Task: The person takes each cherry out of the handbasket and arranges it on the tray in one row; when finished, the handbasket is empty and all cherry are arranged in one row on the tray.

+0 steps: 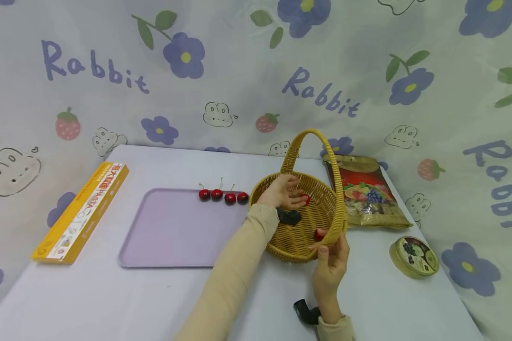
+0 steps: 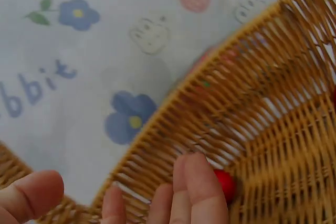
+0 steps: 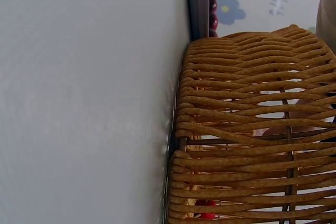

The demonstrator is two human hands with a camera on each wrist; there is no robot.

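Note:
A yellow-brown wicker basket (image 1: 288, 255) with a tall arched handle stands on the table. My left hand (image 1: 283, 193) reaches inside it, palm turned up and fingers loosely extended. Beside those fingertips lies a red cherry (image 1: 306, 199), which the left wrist view shows just behind the fingers (image 2: 202, 192). With my right hand (image 1: 330, 270) I hold the basket's near right rim by the handle's foot. Another red cherry (image 1: 318, 235) lies inside, close to the right fingers. In the right wrist view the wicker wall (image 3: 252, 93) fills much of the picture, and that hand is hidden.
Several cherries with stems (image 1: 216, 194) line the far right edge of a lilac tray (image 1: 141, 263). A yellow pasta box (image 1: 83, 213) lies at the left. A red and gold bag (image 1: 367, 189) and a round tin (image 1: 415, 256) are at the right.

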